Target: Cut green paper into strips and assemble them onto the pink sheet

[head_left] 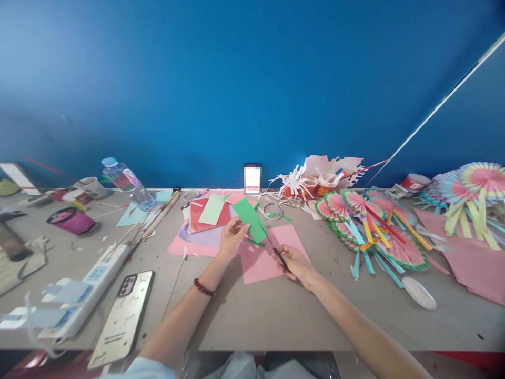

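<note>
My left hand pinches the left edge of a green paper rectangle, held tilted above the table. My right hand is closed on the dark handles of a pair of scissors. The blades reach up to the lower right edge of the green paper; whether they are apart I cannot tell. Beneath both hands lies a pink paper sheet. A narrow green strip rests on it. Just left, a pale green paper lies over a red packet.
A phone stands against the blue wall. Pink-and-green paper fans and a white computer mouse are at right. On the left are a water bottle, a power strip and another phone. A tape roll lies behind the hands.
</note>
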Action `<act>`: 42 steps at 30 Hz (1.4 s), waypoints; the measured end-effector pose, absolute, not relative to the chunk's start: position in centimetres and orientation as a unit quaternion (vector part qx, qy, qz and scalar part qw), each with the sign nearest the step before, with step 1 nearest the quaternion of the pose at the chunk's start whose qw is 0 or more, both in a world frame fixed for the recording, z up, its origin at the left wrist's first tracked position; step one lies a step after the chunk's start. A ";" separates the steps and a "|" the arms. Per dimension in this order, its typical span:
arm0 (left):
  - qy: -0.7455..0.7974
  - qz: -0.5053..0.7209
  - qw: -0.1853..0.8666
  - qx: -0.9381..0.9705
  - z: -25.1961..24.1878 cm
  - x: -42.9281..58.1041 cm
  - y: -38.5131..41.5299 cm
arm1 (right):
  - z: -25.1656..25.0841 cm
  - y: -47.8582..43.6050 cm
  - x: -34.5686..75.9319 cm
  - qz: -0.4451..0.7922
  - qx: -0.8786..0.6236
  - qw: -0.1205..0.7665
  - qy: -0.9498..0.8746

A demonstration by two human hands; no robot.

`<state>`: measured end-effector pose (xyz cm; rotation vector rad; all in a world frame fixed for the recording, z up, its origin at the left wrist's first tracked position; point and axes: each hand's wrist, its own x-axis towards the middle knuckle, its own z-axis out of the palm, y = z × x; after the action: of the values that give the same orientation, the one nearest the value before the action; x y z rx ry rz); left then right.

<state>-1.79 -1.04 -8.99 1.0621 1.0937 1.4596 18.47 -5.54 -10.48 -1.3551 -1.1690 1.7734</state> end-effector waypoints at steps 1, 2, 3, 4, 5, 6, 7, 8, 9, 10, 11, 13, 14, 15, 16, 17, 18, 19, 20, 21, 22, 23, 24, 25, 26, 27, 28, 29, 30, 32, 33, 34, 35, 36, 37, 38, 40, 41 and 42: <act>0.452 0.602 0.492 0.437 -9.0 -1.8 -1.0 | -10.4 -5.5 18.4 0.671 -0.512 0.304 -0.441; 0.454 0.602 0.491 0.436 -9.0 -1.8 -1.0 | -10.2 -5.5 18.4 0.671 -0.513 0.303 -0.441; 0.458 0.602 0.489 0.434 -9.0 -1.8 -1.0 | -10.1 -5.6 18.4 0.672 -0.513 0.302 -0.441; 0.462 0.602 0.487 0.432 -9.1 -1.8 -1.0 | -9.9 -5.6 18.3 0.671 -0.514 0.301 -0.442; 0.466 0.601 0.486 0.431 -9.1 -1.8 -1.0 | -9.8 -5.6 18.2 0.671 -0.515 0.298 -0.443; 0.469 0.600 0.484 0.431 -9.2 -1.9 -0.9 | -9.6 -5.7 18.2 0.671 -0.516 0.295 -0.444; 0.472 0.600 0.483 0.429 -9.2 -1.9 -0.9 | -9.4 -5.8 18.1 0.670 -0.517 0.292 -0.445; 0.475 0.599 0.483 0.427 -9.2 -2.0 -0.9 | -9.3 -5.8 18.1 0.670 -0.518 0.288 -0.447; 0.476 0.599 0.484 0.425 -9.3 -2.0 -0.9 | -9.2 -5.9 18.1 0.670 -0.519 0.285 -0.448; 0.476 0.598 0.486 0.423 -9.3 -2.0 -0.9 | -9.2 -5.9 18.1 0.671 -0.518 0.284 -0.449; 0.477 0.597 0.489 0.421 -9.3 -2.1 -0.9 | -9.2 -6.0 18.1 0.672 -0.517 0.283 -0.449; 0.477 0.595 0.492 0.419 -9.3 -2.1 -0.9 | -9.3 -6.0 18.0 0.675 -0.512 0.283 -0.449; 0.478 0.595 0.492 0.418 -9.3 -2.1 -0.9 | -9.4 -6.0 18.1 0.677 -0.510 0.283 -0.449; 0.479 0.596 0.492 0.418 -9.3 -2.1 -0.9 | -9.4 -6.0 18.1 0.679 -0.508 0.282 -0.449; 0.479 0.595 0.491 0.418 -9.3 -2.1 -0.9 | -9.5 -5.9 18.1 0.680 -0.506 0.282 -0.449; 0.480 0.594 0.491 0.420 -9.3 -2.0 -0.9 | -9.5 -5.9 18.1 0.682 -0.504 0.281 -0.449; 0.480 0.592 0.491 0.422 -9.3 -2.0 -0.9 | -9.6 -5.9 18.1 0.684 -0.502 0.280 -0.450; 0.480 0.589 0.493 0.425 -9.3 -2.0 -0.9 | -9.6 -5.9 18.1 0.685 -0.500 0.279 -0.450; 0.479 0.586 0.495 0.426 -9.3 -1.9 -0.9 | -9.6 -5.9 18.1 0.686 -0.500 0.278 -0.449; 0.478 0.585 0.497 0.427 -9.2 -1.8 -1.0 | -9.6 -5.9 18.1 0.687 -0.500 0.278 -0.449; 0.477 0.584 0.499 0.427 -9.2 -1.8 -1.0 | -9.6 -5.9 18.2 0.687 -0.500 0.278 -0.449; 0.475 0.582 0.502 0.428 -9.2 -1.8 -1.0 | -9.7 -5.8 18.2 0.686 -0.500 0.277 -0.450; 0.472 0.582 0.504 0.430 -9.2 -1.7 -1.1 | -9.8 -5.8 18.3 0.686 -0.500 0.277 -0.451; 0.469 0.581 0.506 0.431 -9.2 -1.7 -1.2 | -9.9 -5.8 18.3 0.685 -0.499 0.277 -0.453; 0.467 0.581 0.507 0.433 -9.3 -1.7 -1.2 | -10.1 -5.8 18.3 0.685 -0.498 0.276 -0.455; 0.464 0.579 0.509 0.435 -9.3 -1.7 -1.2 | -10.2 -5.8 18.4 0.685 -0.497 0.276 -0.456; 0.463 0.578 0.510 0.436 -9.4 -1.7 -1.3 | -10.2 -5.8 18.4 0.685 -0.496 0.276 -0.456; 0.463 0.577 0.512 0.436 -9.5 -1.6 -1.3 | -10.2 -5.8 18.4 0.686 -0.496 0.275 -0.456; 0.464 0.576 0.512 0.437 -9.5 -1.6 -1.3 | -10.2 -5.8 18.4 0.687 -0.496 0.275 -0.455; 0.465 0.573 0.513 0.438 -9.7 -1.6 -1.2 | -9.9 -5.8 18.3 0.687 -0.497 0.276 -0.453; 0.465 0.573 0.513 0.439 -9.8 -1.6 -1.2 | -9.8 -5.8 18.3 0.686 -0.498 0.277 -0.452; 0.465 0.572 0.513 0.441 -9.8 -1.6 -1.2 | -9.7 -5.9 18.2 0.685 -0.498 0.279 -0.452; 0.465 0.571 0.512 0.443 -9.8 -1.6 -1.2 | -9.6 -5.9 18.2 0.685 -0.498 0.280 -0.452; 0.465 0.571 0.511 0.443 -9.8 -1.6 -1.2 | -9.6 -5.9 18.2 0.685 -0.497 0.280 -0.453; 0.465 0.571 0.510 0.444 -9.8 -1.6 -1.2 | -9.6 -5.9 18.3 0.685 -0.495 0.281 -0.455; 0.465 0.571 0.509 0.445 -9.7 -1.6 -1.2 | -9.7 -5.9 18.3 0.684 -0.493 0.282 -0.458; 0.468 0.571 0.508 0.445 -9.6 -1.5 -1.3 | -9.9 -5.9 18.3 0.681 -0.491 0.282 -0.465; 0.469 0.571 0.507 0.444 -9.6 -1.5 -1.3 | -10.0 -5.9 18.3 0.679 -0.491 0.283 -0.468; 0.471 0.570 0.507 0.443 -9.6 -1.5 -1.3 | -10.0 -5.9 18.3 0.677 -0.492 0.284 -0.469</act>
<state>-1.49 -1.30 -9.57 1.0683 1.1353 1.3746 18.33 -5.92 -10.01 -1.3166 -1.2540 1.8105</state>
